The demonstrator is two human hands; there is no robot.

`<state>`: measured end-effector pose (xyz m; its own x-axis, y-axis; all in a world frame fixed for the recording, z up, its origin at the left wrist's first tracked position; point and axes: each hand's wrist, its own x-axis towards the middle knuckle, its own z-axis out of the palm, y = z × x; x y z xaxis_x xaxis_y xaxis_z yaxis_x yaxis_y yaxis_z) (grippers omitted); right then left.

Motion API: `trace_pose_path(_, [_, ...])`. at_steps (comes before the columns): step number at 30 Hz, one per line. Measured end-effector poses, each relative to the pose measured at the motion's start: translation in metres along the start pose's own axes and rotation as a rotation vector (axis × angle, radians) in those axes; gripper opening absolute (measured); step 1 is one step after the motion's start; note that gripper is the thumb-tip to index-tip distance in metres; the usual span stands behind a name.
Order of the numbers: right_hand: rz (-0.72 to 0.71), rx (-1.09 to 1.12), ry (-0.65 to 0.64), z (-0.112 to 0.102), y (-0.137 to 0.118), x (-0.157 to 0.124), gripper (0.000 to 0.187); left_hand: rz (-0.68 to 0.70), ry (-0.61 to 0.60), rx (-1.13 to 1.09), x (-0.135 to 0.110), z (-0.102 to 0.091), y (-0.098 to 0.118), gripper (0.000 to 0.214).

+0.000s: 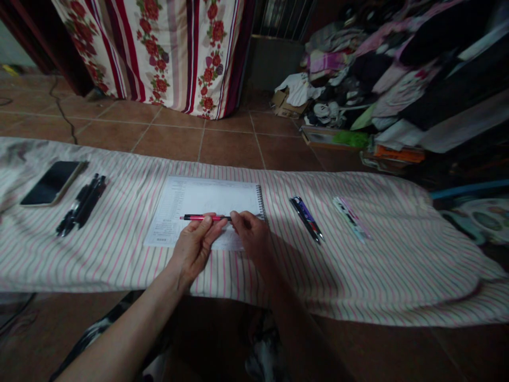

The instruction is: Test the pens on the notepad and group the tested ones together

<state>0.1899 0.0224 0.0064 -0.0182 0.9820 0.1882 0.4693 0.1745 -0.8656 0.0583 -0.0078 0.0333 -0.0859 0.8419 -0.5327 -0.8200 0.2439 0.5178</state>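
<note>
A pink pen (196,217) lies level over a spiral notebook (207,201) on the striped cloth (358,276). My left hand (194,246) pinches the pen's barrel near its middle. My right hand (254,239) is closed on the pen's dark right end. Both hands hover just above the lower part of the open page.
A phone (51,183) and several black pens (81,204) lie at the left of the cloth. Two dark blue pens (306,219) and light-coloured pens (352,217) lie to the right. Piled clothes (377,69) fill the back right; a floral curtain (167,53) hangs behind.
</note>
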Motion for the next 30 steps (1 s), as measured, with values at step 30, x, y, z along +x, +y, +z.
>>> trace_pose_path(30, [-0.122,-0.027,-0.021,-0.0066,-0.0027,-0.0022,0.03,-0.061,-0.02,0.064,-0.008,0.0022,0.0044,0.017])
